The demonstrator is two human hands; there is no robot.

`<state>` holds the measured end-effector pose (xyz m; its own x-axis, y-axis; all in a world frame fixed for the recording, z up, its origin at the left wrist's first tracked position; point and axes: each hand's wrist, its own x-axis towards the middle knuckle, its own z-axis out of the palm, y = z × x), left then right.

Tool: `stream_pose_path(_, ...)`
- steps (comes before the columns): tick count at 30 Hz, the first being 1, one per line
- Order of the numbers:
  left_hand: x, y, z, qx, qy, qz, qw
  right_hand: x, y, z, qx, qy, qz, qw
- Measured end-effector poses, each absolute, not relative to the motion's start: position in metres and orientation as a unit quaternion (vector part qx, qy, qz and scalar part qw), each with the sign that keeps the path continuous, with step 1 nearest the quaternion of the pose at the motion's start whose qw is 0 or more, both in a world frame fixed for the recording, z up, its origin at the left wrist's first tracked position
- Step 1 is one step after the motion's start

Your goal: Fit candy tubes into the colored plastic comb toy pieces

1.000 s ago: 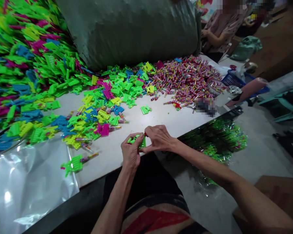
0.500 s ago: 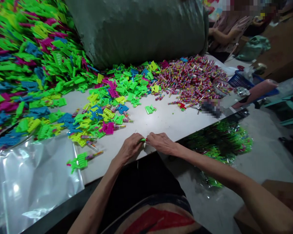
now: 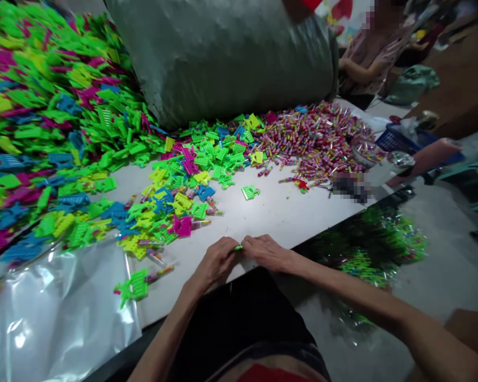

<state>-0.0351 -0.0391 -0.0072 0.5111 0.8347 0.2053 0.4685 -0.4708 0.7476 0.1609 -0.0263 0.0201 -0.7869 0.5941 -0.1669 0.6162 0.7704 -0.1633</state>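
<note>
Near the table's front edge, my left hand [image 3: 219, 259] is closed on a small green plastic piece [image 3: 238, 248], mostly hidden by the fingers. Beside it my right hand [image 3: 266, 251] is closed too, fingertips pinched against the end of that piece; whatever lies inside it is hidden. Farther back lies a single green plastic toy piece [image 3: 249, 192] with slots. To the left, a green toy [image 3: 137, 286] with a candy-filled tube [image 3: 160, 273] stuck to it rests at the edge of a clear plastic bag [image 3: 69, 313].
A big heap of coloured plastic pieces [image 3: 63, 95] covers the left. A dark grey sack [image 3: 235, 63] stands behind. Small candy tubes [image 3: 314, 138] are piled at right, near a blue basket [image 3: 396, 139]. Bagged green pieces [image 3: 366, 265] lie below the table. A person [image 3: 370, 63] sits beyond.
The view has tilted, so the table and heaps sit slightly lower. Both hands stay together at the table edge around the green piece. A red patch now shows above the sack.
</note>
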Motion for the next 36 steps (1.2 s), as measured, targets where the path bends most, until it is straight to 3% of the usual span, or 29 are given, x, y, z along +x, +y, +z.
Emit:
stream_pose_path(6, -0.053, -0.029, 0.019, 0.743, 0.479, 0.327, 0.334, 0.158, -0.009, 0.028, 0.367, 0.913, -0.142, -0.106)
stream_pose_path(9, -0.077, -0.003, 0.032, 0.691, 0.597, 0.360, 0.193, 0.178, 0.039, 0.030, 0.444, 0.873, -0.140, -0.144)
stream_pose_path(12, -0.082, 0.030, 0.044, 0.688, 0.660, 0.303, -0.005, 0.201, 0.096, 0.027, 0.570, 0.804, -0.119, -0.117)
stream_pose_path(14, -0.064, 0.050, 0.048, 0.717, 0.650, 0.246, -0.056, 0.204, 0.124, 0.023, 0.603, 0.782, -0.120, -0.103)
stream_pose_path(19, 0.015, 0.087, 0.021, 0.707, 0.702, 0.063, 0.062, 0.175, 0.127, 0.001, 0.614, 0.772, -0.135, -0.097)
stream_pose_path(22, 0.041, 0.099, -0.002, 0.688, 0.713, 0.109, 0.076, 0.164, 0.108, -0.013, 0.618, 0.767, -0.140, -0.102)
stream_pose_path(28, 0.028, 0.095, -0.003, 0.595, 0.727, 0.266, 0.216, 0.186, 0.129, -0.008, 0.581, 0.793, -0.153, -0.104)
stream_pose_path(36, -0.008, 0.045, 0.016, 0.721, 0.676, 0.133, 0.073, 0.193, 0.193, 0.017, 0.548, 0.822, -0.092, -0.122)
